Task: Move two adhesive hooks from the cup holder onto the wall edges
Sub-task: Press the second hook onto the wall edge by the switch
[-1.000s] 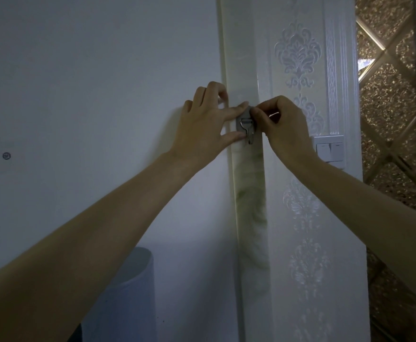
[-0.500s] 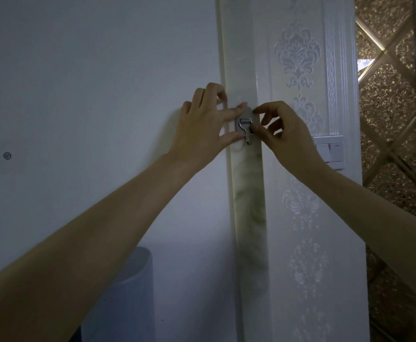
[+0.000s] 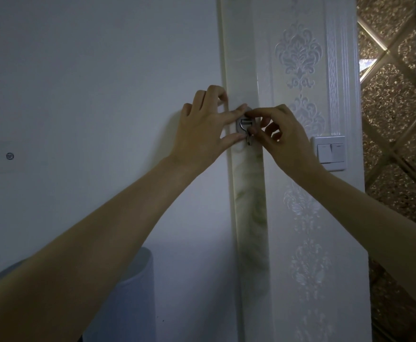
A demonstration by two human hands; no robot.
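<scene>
**Hook held against the wall edge, both hands on it**

You have the adhesive hook [image 3: 245, 128] flat against the glossy vertical trim strip [image 3: 247, 193] that marks the edge of the wall, about level with the top of the light switch [image 3: 330, 153] off to the right. The hook's clear backing pad sits on the strip, and its metal loop hangs down from the plate, pointing toward the floor.

Your left hand [image 3: 203, 129] comes in from the plain white wall [image 3: 91, 95] side. Its thumb and forefinger are spread apart and bracket the pad, one touching the upper left edge and one the lower left edge, while the other fingers curl loosely against the wall above.

Your right hand [image 3: 282, 134] reaches in from the patterned panel [image 3: 300, 218] side. Its forefinger arches over the top of the hook plate, with the thumb just below near the metal loop (whether the two are truly pinching the loop or only resting on it, you cannot tell from this angle). The remaining fingers are folded in toward the palm.

A pale rounded object [image 3: 128, 292] stands low against the wall, beneath your left forearm. The cup holder is out of view.
</scene>
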